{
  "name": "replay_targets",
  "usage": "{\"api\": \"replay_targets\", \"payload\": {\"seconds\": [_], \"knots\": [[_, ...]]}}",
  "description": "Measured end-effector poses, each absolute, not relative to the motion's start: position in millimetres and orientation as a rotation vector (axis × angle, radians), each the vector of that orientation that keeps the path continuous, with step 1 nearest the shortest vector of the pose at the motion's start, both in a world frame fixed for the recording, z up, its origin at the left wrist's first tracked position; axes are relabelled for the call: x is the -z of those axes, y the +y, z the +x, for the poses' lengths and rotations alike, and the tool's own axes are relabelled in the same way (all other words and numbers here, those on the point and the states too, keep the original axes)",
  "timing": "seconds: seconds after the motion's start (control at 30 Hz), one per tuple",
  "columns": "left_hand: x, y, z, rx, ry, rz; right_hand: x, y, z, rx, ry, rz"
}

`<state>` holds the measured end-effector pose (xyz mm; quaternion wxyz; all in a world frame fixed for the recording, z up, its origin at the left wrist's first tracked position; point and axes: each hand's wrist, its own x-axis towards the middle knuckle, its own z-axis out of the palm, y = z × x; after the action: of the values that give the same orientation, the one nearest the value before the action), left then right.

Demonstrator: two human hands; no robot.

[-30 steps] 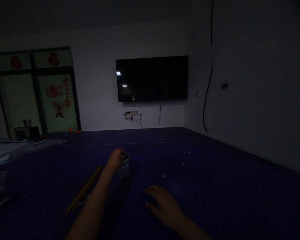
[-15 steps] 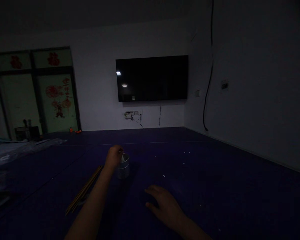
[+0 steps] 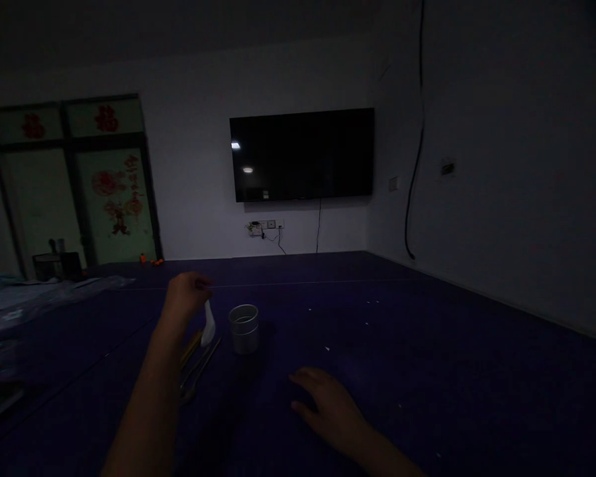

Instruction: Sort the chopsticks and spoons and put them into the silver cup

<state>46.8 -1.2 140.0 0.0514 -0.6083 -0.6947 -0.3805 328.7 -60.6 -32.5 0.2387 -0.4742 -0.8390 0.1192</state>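
Note:
My left hand (image 3: 187,293) is closed in a pinch on the upper end of a white spoon (image 3: 208,326), which hangs bowl-down, left of a metal cup (image 3: 245,334). The cup stands upright on the dark blue surface. Below the spoon, partly behind my left forearm, lie wooden chopsticks (image 3: 191,348). Beside them are thin metal utensils (image 3: 206,364); dimness hides their exact kind. My right hand (image 3: 330,407) rests low at the centre right, fingers and thumb apart, holding nothing.
Small white scraps (image 3: 327,348) are scattered on the surface to the right. Clear plastic wrapping (image 3: 74,291) lies at the left. Small orange objects (image 3: 157,262) sit by the door. A television (image 3: 302,156) hangs on the far wall, and a black cable (image 3: 414,179) runs down the right wall.
My left hand has moved left from the cup's rim, drawing the white spoon out of the cup. The metal utensils now show beside my forearm. My right hand has barely moved.

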Motion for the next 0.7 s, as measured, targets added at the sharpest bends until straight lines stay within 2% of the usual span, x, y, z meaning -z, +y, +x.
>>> {"api": "replay_targets", "payload": {"seconds": [0.23, 0.7], "knots": [[-114.0, 21.4, 37.0, 0.557, -2.311, -2.052, 37.0, -57.7, 332.6, -0.31, -2.306, -1.295], [-58.4, 72.8, 28.5, 0.513, -2.265, -2.056, 36.7, -57.9, 330.6, -0.32, -2.32, -1.288]]}}
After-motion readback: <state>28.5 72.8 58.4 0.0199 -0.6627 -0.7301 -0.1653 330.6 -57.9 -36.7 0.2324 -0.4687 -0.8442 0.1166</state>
